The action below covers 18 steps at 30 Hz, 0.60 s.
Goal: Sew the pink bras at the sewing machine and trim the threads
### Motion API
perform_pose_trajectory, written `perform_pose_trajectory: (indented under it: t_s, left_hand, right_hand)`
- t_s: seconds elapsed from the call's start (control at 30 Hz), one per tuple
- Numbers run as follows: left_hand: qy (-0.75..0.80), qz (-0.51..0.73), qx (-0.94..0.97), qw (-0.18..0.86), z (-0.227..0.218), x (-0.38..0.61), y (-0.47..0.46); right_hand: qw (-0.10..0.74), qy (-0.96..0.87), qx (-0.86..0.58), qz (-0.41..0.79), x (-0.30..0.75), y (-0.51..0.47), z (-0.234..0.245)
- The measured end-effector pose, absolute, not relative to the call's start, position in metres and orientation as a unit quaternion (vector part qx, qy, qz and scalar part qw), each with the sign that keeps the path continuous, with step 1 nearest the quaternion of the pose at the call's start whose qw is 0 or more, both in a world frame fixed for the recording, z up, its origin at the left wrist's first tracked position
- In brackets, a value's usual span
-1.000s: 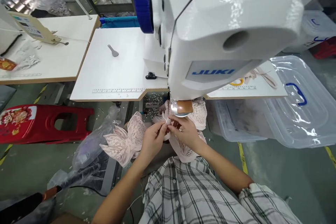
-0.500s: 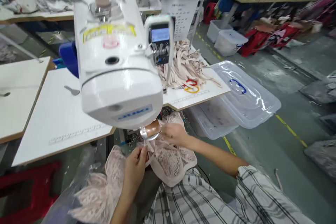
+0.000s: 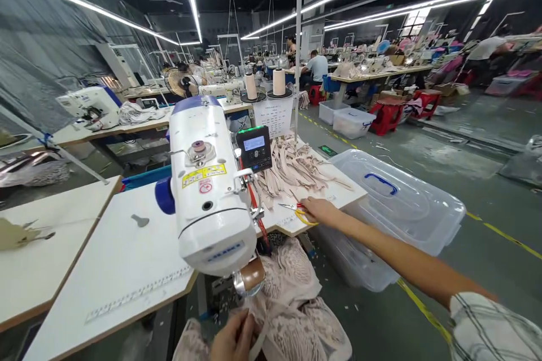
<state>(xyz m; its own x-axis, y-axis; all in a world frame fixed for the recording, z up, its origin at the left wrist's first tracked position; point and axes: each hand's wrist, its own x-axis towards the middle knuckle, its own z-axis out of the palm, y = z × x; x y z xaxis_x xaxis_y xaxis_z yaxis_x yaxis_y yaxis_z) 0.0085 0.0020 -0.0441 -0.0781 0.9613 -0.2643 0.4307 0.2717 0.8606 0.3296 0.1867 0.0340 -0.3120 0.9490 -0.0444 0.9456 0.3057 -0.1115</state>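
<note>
At the bottom, my left hand (image 3: pixel 235 337) pinches the edge of a pale pink lace garment (image 3: pixel 294 287), just below the sewing machine's free arm. The garment hangs under the white sewing machine (image 3: pixel 212 180) and drapes over my lap; the stitching point is hidden behind the machine head. My right hand (image 3: pixel 319 210) reaches across to the table's right part, its fingers closed around the handles of the scissors (image 3: pixel 301 214), which have red and yellow grips. The blades lie on the white tabletop, pointing left. Beside them is a heap of pale fabric strips (image 3: pixel 292 169).
A control panel (image 3: pixel 254 148) stands beside the machine, with thread cones (image 3: pixel 279 82) behind. To the right is a clear plastic box with a lid (image 3: pixel 406 197). Another table (image 3: pixel 38 242) adjoins at left. Several people work at machines farther back.
My right hand has left the lace by the machine and moved out to the scissors on the table. My left hand stays on the lace. The view has tilted up.
</note>
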Motion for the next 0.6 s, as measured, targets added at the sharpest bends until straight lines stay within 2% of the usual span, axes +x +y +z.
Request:
perform_pose_trajectory:
  t_s: [0.07,0.17,0.23,0.33,0.6]
  left_hand:
    - [0.663,0.323,0.485,0.47,-0.026,0.006,0.005]
    - [0.639,0.358,0.459,0.503,-0.004,0.006,0.006]
    - [0.599,0.386,0.424,0.559,0.0,0.007,0.007]
    - [0.567,0.406,0.361,0.619,-0.005,0.007,0.006]
    - [0.55,0.378,0.379,0.641,0.006,0.01,-0.003]
  right_hand:
    - [0.026,-0.81,-0.581,0.076,0.329,0.155,0.031]
    - [0.094,-0.815,-0.554,0.143,0.319,0.094,0.022]
    - [0.144,-0.824,-0.51,0.201,0.305,0.053,0.016]
    - [0.17,-0.843,-0.447,0.248,0.281,0.008,0.008]
    - [0.211,-0.848,-0.423,0.24,0.235,0.002,-0.009]
